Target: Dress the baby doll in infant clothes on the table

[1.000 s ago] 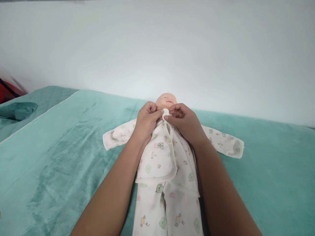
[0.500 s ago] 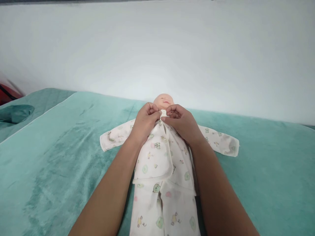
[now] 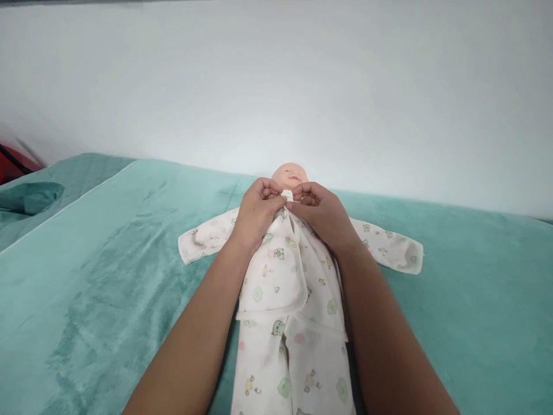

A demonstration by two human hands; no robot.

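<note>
A baby doll [image 3: 290, 173] lies on its back, dressed in a white baby jacket [image 3: 276, 276] and matching trousers [image 3: 263, 369] printed with small animals. Its sleeves stretch out to both sides. At the neckline, my left hand [image 3: 261, 210] pinches the jacket's collar edge between thumb and fingers. Opposite it, my right hand [image 3: 317, 210] pinches the other side of the same collar. A small white piece of the collar [image 3: 287, 195] shows between my fingertips. Below the hands the front panels overlap, with a gap between them. My fingers hide the fastening itself.
A green plush blanket [image 3: 116, 276] covers the surface under the doll. Behind it rises a white wall [image 3: 276, 86]. At the far left lie a quilted green cover [image 3: 95, 167] and a red object [image 3: 15, 164].
Both hands stay pinched at the collar, with only slight finger movement. The whole view has shifted a little, so the doll appears slightly further right.
</note>
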